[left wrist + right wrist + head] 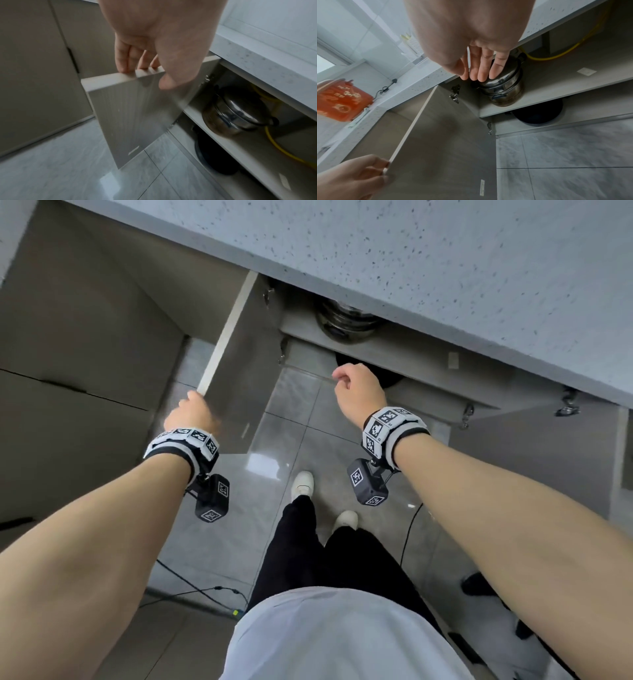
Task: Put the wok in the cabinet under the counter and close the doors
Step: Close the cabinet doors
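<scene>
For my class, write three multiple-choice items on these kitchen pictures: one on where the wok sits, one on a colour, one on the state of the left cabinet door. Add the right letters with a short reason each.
1. Where is the wok?
A. on the counter
B. on the cabinet's bottom level, under the shelf
C. on the floor tiles

2. What colour is the hose behind the steel pot?
A. yellow
B. green
C. black

3. What is the state of the left door?
A. shut
B. taken off
C. open, its edge gripped by the left hand

Answers:
1 B: the dark pan lies below the shelf.
2 A: the hose shows yellow in both wrist views.
3 C: fingers curl over the door's edge, and the inside of the cabinet shows.
</scene>
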Available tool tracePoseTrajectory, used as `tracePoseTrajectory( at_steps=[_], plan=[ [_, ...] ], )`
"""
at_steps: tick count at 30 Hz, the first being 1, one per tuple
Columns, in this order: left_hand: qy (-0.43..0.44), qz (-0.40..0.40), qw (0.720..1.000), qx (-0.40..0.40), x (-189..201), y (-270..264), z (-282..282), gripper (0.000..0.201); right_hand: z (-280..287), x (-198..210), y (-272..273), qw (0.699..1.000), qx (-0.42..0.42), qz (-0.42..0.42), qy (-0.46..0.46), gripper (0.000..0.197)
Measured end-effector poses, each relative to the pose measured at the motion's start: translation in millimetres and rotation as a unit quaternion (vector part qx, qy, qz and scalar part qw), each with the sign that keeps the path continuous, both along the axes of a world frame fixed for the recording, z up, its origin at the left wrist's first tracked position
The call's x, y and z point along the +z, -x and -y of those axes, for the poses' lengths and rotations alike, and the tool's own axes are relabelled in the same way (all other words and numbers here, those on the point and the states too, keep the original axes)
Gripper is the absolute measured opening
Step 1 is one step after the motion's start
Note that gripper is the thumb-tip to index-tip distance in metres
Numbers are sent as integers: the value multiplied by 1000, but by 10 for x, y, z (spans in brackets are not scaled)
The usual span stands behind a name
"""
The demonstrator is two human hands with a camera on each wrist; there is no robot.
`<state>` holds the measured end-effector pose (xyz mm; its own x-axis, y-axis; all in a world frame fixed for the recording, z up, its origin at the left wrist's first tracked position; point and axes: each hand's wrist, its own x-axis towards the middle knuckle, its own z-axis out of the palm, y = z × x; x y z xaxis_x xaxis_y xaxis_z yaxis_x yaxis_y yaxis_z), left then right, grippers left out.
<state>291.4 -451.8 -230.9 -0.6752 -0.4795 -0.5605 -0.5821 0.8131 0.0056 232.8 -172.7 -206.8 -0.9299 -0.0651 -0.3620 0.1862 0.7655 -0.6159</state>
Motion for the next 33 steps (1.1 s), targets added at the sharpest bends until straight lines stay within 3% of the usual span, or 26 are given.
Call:
tracePoseTrajectory(
  at_steps=[2, 4, 8, 12, 17, 21, 27, 33],
  plan=[
    [6, -4, 999, -37, 47, 11, -105, 25, -72, 25, 26, 1000, -7, 6, -12, 31],
    [2, -18, 997, -72, 88, -14, -266, 24, -143, 53, 40, 1000, -26, 11, -6, 30],
    [-32, -11, 985, -171, 134, -60, -745, 40, -410, 136, 72, 997, -74, 7, 5, 31],
    [-66, 8, 963, -261, 117, 63, -1295, 34, -887, 210, 30, 993, -121, 2, 8, 32],
    [-124, 22, 942, -312, 128, 307, -2170, 47, -1691, 176, -165, 980, -197, 8, -1, 31],
    [-165, 41, 932, -319, 92, 551, -2959, 68, -2505, 106, -343, 956, -284, -5, -75, 35],
    [-67, 53, 943, -322, 89, 882, -3648, 75, -3937, 71, -775, 880, -418, 80, -212, 55],
    [-19, 72, 936, -345, 58, 1096, -3811, 80, -4505, -51, -942, 864, -400, 176, -250, 55]
  ],
)
